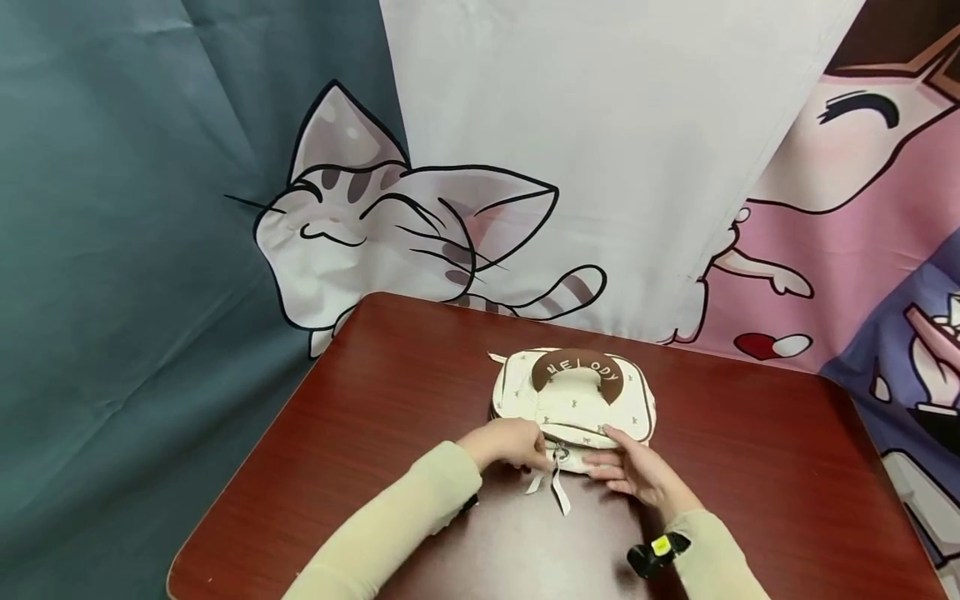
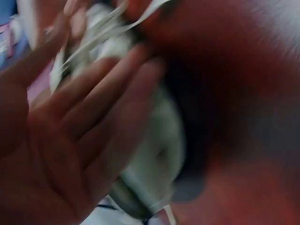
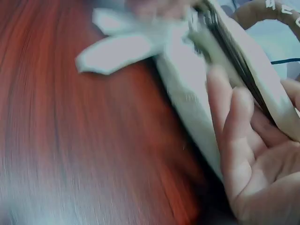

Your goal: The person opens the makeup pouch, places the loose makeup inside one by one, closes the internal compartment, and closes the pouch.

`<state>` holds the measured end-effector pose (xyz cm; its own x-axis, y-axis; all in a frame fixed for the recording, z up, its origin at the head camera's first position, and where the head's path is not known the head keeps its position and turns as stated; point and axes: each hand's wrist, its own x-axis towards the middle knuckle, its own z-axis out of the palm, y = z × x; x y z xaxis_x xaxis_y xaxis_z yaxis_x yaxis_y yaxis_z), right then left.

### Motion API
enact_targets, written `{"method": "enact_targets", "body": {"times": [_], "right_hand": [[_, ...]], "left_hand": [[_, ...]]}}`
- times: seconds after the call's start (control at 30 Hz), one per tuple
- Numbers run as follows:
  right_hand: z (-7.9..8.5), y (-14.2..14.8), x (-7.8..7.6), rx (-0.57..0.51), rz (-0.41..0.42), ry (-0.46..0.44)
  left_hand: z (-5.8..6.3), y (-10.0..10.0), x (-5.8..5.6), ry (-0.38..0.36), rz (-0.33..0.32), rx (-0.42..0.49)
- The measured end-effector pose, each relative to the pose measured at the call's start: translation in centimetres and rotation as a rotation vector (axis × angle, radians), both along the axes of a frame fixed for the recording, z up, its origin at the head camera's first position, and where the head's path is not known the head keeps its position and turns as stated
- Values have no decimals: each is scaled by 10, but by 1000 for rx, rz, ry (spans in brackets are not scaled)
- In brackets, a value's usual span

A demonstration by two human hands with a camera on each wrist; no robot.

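Note:
A cream zip bag (image 1: 517, 387) with a brown arc lettered "MELODY" and small bow prints lies on the table. White ribbons (image 1: 561, 495) hang from the zip at its front side. My left hand (image 1: 512, 443) is at the bag's front left, close to the ribbons; in the blurred left wrist view its fingers stretch along the bag, and no firm hold shows. My right hand (image 1: 643, 473) holds the front right edge, thumb on the top panel and fingers (image 3: 233, 117) against the side wall. A dark zip line (image 3: 236, 61) runs along that side.
The bag rests on a dark red wooden table (image 1: 390, 367) with rounded corners. Behind it hangs a printed cloth (image 1: 622, 100) with a cartoon cat. A small black wrist device (image 1: 657, 553) is strapped at the right sleeve (image 1: 708, 550).

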<state>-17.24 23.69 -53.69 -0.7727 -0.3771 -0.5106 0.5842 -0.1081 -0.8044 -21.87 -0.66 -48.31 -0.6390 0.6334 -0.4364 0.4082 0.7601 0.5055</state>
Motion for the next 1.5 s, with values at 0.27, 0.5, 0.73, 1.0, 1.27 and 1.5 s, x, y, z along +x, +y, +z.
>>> {"method": "enact_targets", "body": {"times": [0.27,0.5,0.73,1.0,1.27,1.5], "right_hand": [[1,-12,-22,-121,-256,23],[4,-28,-27,133,-322,26],[4,-35,-29,169,-352,20],[4,-29,-29,119,-329,27],[1,-18,-27,31,-263,58],[-3,-13,-24,-32,-220,81]], "left_hand": [[-37,27,-6,182,336,194],[-38,28,-9,258,258,220],[-40,21,-9,360,211,202],[-33,6,-13,467,228,174],[-31,-43,-32,470,403,89],[-37,-69,-43,409,476,145]]}}
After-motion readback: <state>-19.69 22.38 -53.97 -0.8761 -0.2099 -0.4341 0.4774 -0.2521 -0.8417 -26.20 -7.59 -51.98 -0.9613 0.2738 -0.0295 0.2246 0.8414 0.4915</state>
